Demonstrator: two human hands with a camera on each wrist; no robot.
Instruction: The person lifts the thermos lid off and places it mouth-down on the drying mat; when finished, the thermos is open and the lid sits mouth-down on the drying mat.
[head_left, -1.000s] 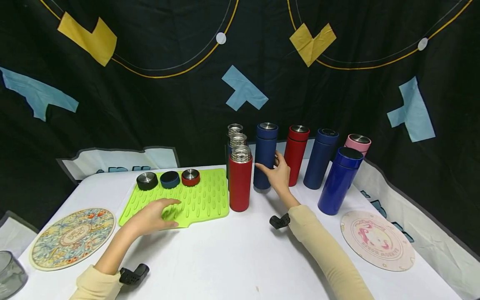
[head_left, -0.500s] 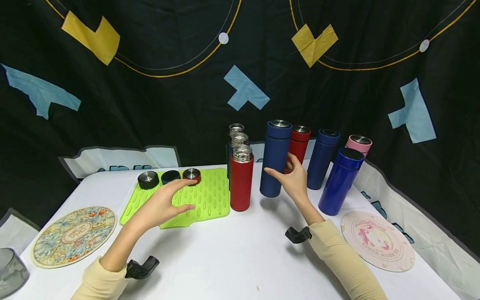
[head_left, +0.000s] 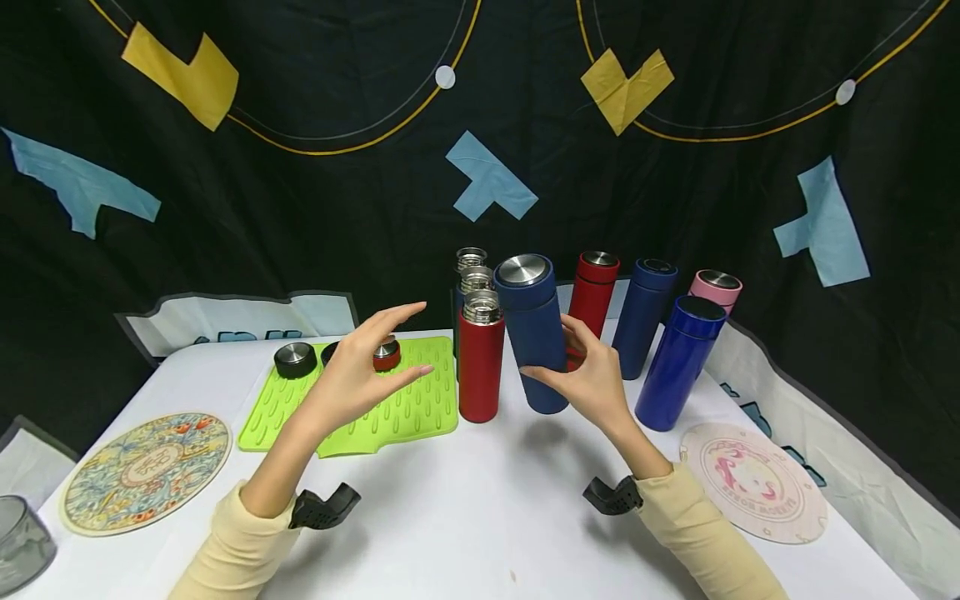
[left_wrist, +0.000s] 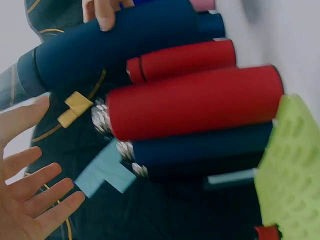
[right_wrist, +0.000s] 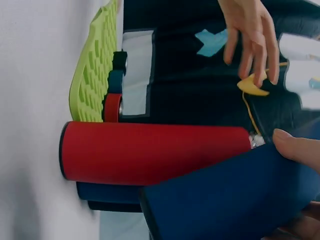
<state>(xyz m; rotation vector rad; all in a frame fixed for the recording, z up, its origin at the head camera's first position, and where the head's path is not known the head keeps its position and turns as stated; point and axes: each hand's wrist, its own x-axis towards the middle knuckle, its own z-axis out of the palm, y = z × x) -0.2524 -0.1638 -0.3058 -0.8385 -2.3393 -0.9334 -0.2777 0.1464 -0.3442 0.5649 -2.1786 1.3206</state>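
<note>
My right hand grips a dark blue thermos around its body, its silver-topped lid on and its top tilted left. A shadow on the table lies below the raised thermos. Left of it my left hand hovers over the green mat, thumb and fingers spread with nothing between them. In the left wrist view the fingers of the left hand stand apart near the thermos lid. A lidless red thermos stands between the hands, with further lidless ones behind it.
On the green drying mat sit a black lid, a red lid and a partly hidden blue one. Capped thermoses, including a glossy blue one, stand at right. Round mats flank the table; a glass is at left.
My right hand has lifted the dark blue thermos off the table, brought it nearer and tilted its top left. My left hand has risen and moved right toward the thermos.
</note>
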